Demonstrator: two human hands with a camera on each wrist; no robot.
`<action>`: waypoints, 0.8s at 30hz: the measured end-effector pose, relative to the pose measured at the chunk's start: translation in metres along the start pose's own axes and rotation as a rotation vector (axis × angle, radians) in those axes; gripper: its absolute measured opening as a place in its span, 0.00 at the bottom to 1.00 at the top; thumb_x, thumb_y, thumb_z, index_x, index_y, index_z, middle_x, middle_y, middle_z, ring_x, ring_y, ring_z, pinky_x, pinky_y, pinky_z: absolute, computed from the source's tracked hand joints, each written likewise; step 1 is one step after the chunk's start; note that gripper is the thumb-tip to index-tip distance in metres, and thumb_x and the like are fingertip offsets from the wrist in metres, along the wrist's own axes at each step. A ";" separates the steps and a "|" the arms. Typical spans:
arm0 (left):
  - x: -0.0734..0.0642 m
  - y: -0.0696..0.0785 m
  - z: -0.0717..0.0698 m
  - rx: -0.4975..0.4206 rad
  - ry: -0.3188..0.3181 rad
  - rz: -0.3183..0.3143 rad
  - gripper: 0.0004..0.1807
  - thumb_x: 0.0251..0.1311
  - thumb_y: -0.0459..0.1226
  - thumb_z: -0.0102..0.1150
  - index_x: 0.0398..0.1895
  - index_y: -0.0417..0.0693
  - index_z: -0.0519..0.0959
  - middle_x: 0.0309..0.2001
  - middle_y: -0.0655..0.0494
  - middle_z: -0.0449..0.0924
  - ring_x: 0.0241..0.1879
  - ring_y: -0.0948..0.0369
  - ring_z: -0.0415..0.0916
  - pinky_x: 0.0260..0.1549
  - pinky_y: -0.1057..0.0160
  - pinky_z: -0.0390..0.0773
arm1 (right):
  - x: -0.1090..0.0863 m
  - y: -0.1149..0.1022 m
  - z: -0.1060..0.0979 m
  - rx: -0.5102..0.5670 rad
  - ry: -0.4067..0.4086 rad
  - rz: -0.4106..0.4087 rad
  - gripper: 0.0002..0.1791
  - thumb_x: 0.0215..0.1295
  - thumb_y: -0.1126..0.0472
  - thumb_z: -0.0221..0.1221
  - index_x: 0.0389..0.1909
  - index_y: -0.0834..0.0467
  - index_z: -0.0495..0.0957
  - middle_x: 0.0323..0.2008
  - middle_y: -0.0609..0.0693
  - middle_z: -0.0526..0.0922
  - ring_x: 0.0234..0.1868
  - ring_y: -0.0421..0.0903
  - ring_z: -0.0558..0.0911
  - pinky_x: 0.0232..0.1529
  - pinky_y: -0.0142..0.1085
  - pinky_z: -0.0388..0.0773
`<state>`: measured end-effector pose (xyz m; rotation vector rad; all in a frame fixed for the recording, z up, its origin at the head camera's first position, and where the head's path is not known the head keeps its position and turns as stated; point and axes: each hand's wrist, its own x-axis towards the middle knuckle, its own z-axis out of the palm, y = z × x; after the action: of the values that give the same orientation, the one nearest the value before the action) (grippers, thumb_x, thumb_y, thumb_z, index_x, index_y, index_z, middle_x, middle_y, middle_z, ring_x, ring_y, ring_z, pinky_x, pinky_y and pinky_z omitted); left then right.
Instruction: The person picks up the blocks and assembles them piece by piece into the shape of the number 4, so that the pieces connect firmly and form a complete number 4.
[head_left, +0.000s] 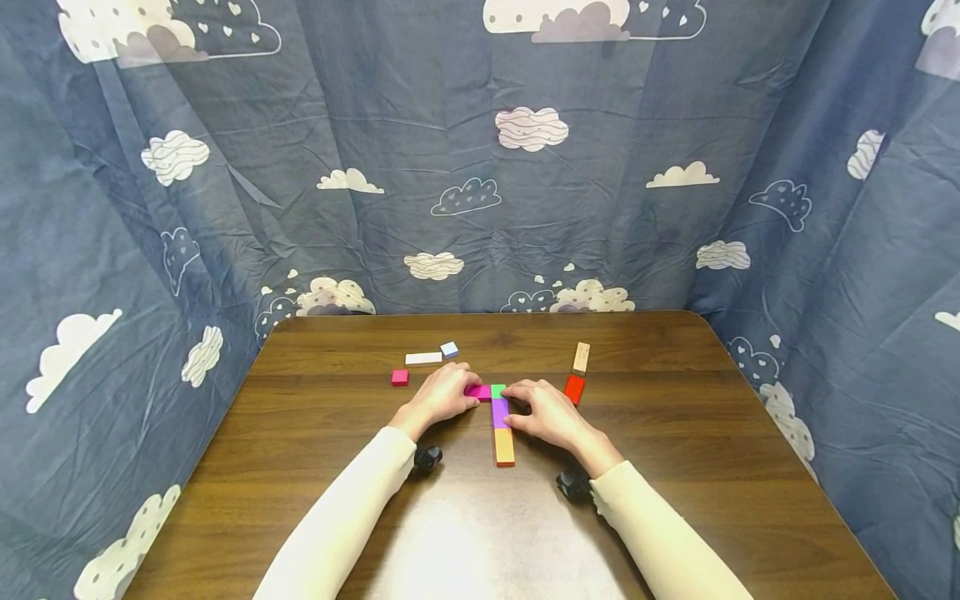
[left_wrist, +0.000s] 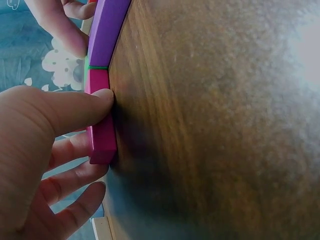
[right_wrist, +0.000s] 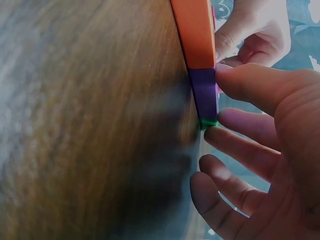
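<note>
My left hand pinches a magenta block between thumb and fingers, flat on the table. The inner end of this block meets the side of a green block. Toward me from the green block, a purple block and an orange block continue in a straight row. On the row's right side rests my right hand, its thumb at the purple block near the orange joint and its fingertips at the green block. The other fingers of the right hand are loosely bent.
Left of the hands lie a pinkish-red block, a white block and a light blue block. Beyond the right hand, a red block sits near a plain wooden block. A cloud-patterned curtain surrounds the brown table.
</note>
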<state>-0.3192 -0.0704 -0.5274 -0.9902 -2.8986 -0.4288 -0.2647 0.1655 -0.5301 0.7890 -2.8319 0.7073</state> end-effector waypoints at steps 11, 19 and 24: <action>-0.006 0.000 -0.005 -0.048 -0.002 -0.026 0.23 0.57 0.45 0.73 0.56 0.54 0.85 0.46 0.58 0.79 0.44 0.60 0.75 0.44 0.58 0.76 | -0.001 -0.001 -0.009 0.013 -0.002 0.026 0.28 0.58 0.48 0.71 0.59 0.53 0.82 0.55 0.45 0.81 0.55 0.49 0.77 0.55 0.47 0.74; -0.022 0.010 -0.015 -0.027 0.082 -0.013 0.22 0.63 0.46 0.66 0.60 0.52 0.82 0.51 0.57 0.78 0.51 0.56 0.75 0.51 0.53 0.75 | 0.000 -0.001 -0.022 0.008 -0.004 0.037 0.26 0.59 0.50 0.70 0.59 0.50 0.82 0.54 0.44 0.81 0.57 0.49 0.77 0.56 0.48 0.75; -0.035 0.020 -0.014 -0.005 0.064 0.033 0.22 0.66 0.45 0.63 0.62 0.49 0.80 0.57 0.52 0.77 0.58 0.52 0.74 0.54 0.47 0.74 | -0.001 0.004 -0.029 -0.034 0.011 0.009 0.24 0.60 0.52 0.70 0.58 0.49 0.82 0.53 0.44 0.82 0.55 0.49 0.78 0.54 0.48 0.76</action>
<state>-0.2797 -0.0802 -0.5139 -1.0041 -2.8223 -0.4571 -0.2659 0.1825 -0.5066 0.7659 -2.8317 0.6612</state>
